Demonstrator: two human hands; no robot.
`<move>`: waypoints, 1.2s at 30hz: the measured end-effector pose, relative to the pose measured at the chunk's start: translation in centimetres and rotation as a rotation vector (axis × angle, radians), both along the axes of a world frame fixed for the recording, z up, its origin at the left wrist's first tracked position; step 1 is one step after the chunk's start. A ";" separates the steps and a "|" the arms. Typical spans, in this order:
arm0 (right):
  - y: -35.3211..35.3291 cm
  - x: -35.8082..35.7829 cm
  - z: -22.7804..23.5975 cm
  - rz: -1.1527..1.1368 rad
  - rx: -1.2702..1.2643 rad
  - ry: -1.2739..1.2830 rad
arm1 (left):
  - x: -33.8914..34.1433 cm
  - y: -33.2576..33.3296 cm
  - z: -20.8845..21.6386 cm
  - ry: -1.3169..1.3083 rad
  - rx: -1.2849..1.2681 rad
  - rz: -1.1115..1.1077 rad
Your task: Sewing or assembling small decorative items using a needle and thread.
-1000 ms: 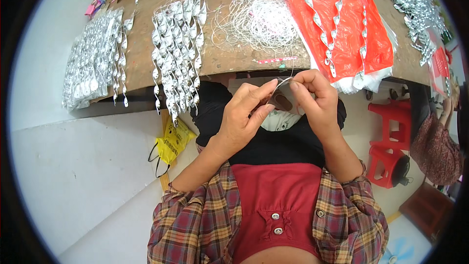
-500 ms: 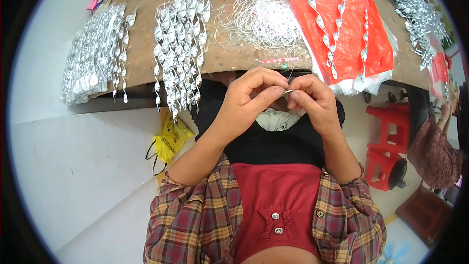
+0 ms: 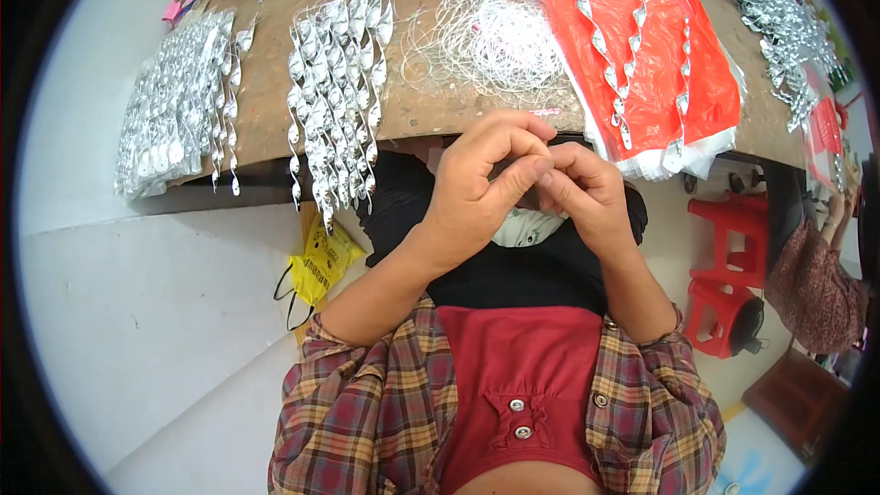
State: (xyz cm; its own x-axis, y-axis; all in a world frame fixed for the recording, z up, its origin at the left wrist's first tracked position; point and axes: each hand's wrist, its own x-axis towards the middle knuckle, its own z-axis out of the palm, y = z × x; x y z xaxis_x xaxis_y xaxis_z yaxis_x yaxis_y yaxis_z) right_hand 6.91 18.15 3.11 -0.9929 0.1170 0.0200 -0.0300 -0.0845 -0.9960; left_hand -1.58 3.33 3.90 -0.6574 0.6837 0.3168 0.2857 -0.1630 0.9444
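Observation:
My left hand [image 3: 477, 192] and my right hand [image 3: 587, 197] meet just in front of the near edge of a brown table [image 3: 412, 119]. Their thumbs and forefingers are pinched together at one spot. The small silver piece between them is hidden by the fingers. Straight beyond the hands lies a tangle of thin white thread [image 3: 486, 37]. A bunch of silver spiral ornaments [image 3: 335, 101] hangs over the table edge to the left of my left hand.
A second heap of silver spirals [image 3: 174, 119] lies far left, and more [image 3: 770, 9] far right. Red plastic bags [image 3: 660, 64] carry a few spirals. Below the table are a yellow bag [image 3: 321, 257] and red stools [image 3: 733, 266]. Another person [image 3: 816, 284] sits at right.
Both hands have risen toward the table edge and closed tighter together. The small silver piece and thin thread seen between the fingers earlier are now covered.

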 end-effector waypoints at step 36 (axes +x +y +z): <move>0.3 -0.1 -5.0 0.098 -0.725 -0.330 | 1.8 -9.7 -6.1 -0.392 -0.450 -0.243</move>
